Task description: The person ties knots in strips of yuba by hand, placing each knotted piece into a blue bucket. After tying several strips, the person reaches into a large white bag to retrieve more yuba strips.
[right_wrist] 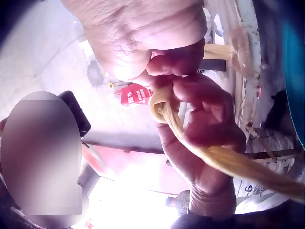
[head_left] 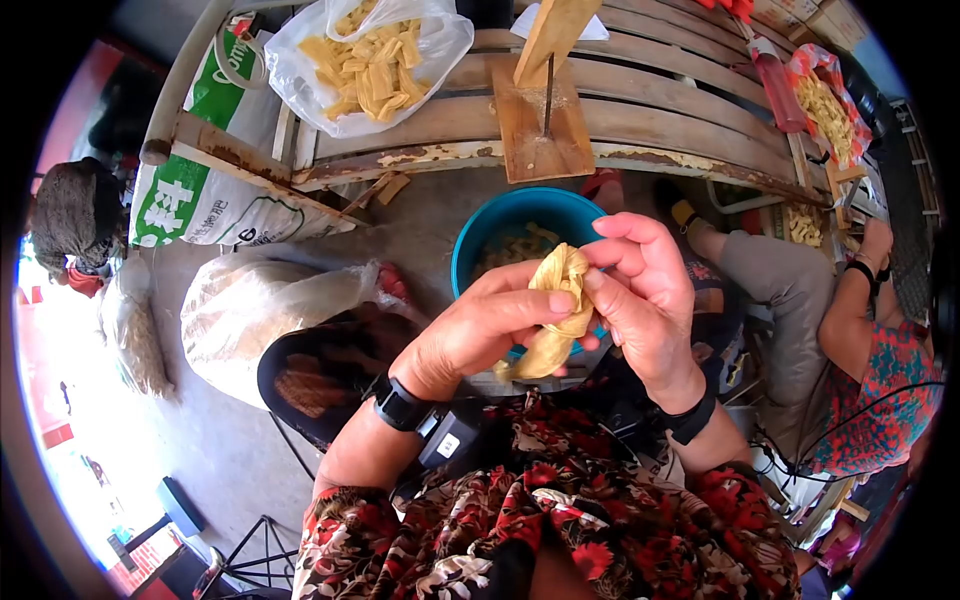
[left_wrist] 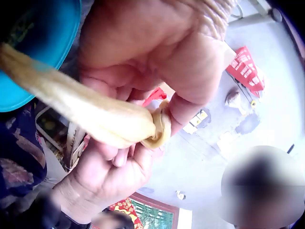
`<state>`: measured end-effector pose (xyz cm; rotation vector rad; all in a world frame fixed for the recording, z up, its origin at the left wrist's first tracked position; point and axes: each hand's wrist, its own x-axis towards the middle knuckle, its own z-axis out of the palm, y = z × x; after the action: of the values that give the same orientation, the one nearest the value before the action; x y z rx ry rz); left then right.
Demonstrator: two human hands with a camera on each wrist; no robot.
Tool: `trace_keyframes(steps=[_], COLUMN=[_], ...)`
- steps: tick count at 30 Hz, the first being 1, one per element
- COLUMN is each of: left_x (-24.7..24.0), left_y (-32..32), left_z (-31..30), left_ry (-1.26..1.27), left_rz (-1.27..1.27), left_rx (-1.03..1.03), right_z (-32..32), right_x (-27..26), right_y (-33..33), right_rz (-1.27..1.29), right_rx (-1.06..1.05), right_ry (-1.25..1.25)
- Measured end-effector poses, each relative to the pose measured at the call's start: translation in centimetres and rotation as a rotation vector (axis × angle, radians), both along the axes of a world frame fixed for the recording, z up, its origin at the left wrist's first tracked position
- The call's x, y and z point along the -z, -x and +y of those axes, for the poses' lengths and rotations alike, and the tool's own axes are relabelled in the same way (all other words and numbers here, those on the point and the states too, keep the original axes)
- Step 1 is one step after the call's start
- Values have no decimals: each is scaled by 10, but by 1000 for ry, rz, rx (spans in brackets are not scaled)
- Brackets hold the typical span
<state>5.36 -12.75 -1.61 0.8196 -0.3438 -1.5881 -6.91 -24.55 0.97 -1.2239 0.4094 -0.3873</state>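
A yellow, pliable strip [head_left: 552, 345] is looped into a knot at its upper end, its tail hanging down. The left hand [head_left: 490, 318] grips it, thumb laid over the folded part. At the knot's top, the right hand [head_left: 645, 300] pinches it between thumb and fingers, with other fingers raised. In the left wrist view the long tail of the strip [left_wrist: 90, 107] runs from the loop toward the blue basin. The right wrist view shows the rolled loop of the strip [right_wrist: 161, 105] between the fingertips of both hands.
A blue basin [head_left: 462, 245] with yellow pieces stands below the hands. On the slatted bench [head_left: 440, 118] are a plastic bag of yellow pieces [head_left: 375, 75] and a wooden stand [head_left: 540, 150]. Another person's leg [head_left: 780, 270] is at the right.
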Motion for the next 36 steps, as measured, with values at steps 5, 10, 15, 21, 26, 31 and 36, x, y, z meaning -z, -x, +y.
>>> trace_keyframes(steps=[5,10,15,21,26,31,36], left_x=[-15,-3,-15,-12,-19,-29,-16], left_y=[0,9,5,-30,-10,-6,5], left_z=[2,5,17,39,19,19,16], left_ry=[-186,0,-41,-215,104,0,11], left_rz=[-555,-1164,-1028,-525,-533,-576,-444], left_rx=[-113,-258,-147,-170,-37,-4,-170], right_z=[-9,-13,-13,-5,-3,0,-9], right_x=[6,0,1,-9,-10,-13,2], right_y=[12,12,17,34,19,32,31], right_rz=[241,359,231,154,185,157,180], right_rx=[65,-247,-332,-288,-280,-234,-269], right_ry=[257,378,496,-43,158,-137,-218])
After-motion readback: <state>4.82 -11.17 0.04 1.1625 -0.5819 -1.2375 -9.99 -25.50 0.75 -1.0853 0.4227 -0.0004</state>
